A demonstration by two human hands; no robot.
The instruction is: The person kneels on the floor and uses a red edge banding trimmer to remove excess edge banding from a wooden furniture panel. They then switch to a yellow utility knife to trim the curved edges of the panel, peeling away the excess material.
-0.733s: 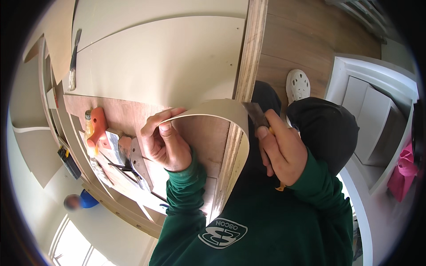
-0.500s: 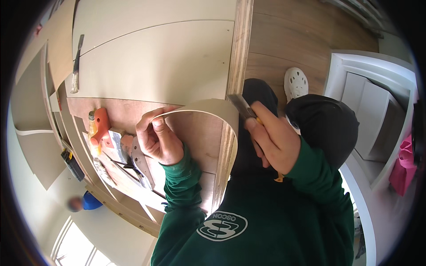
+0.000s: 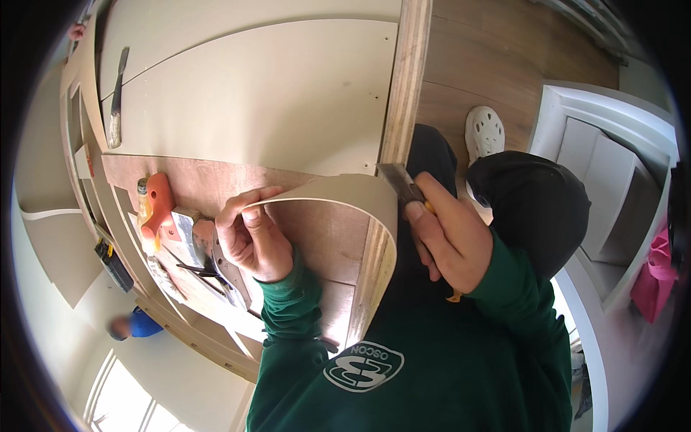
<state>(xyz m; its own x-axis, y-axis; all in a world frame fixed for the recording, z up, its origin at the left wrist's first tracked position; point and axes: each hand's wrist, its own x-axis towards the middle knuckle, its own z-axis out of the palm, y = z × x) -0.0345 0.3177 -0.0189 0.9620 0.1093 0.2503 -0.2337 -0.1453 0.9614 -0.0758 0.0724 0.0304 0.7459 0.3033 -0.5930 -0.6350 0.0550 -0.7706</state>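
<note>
My left hand (image 3: 255, 237) pinches the thin edge of a flexible beige strip (image 3: 335, 189) between thumb and fingers. From there the strip arches to the right and curls down past the bench edge toward my body. My right hand (image 3: 452, 234) is closed round a flat-bladed tool (image 3: 402, 183), with a bit of yellow showing between the fingers. Its grey metal blade points up and left, close to the outer side of the strip's bend; whether they touch I cannot tell. Most of its handle is hidden in the hand.
Left on the bench lie an orange-red tool (image 3: 160, 205), a bottle with yellowish contents (image 3: 145, 201), a sanding block (image 3: 188, 234) and a brush (image 3: 119, 101). Beige panels (image 3: 259, 86) cover the far side. A white frame (image 3: 551, 108) stands right; another person (image 3: 140, 324) is lower left.
The whole view has shifted slightly, the bench panels sliding right. Both hands keep their grips; the tool and the strip's bend sit a little lower and further right in the picture.
</note>
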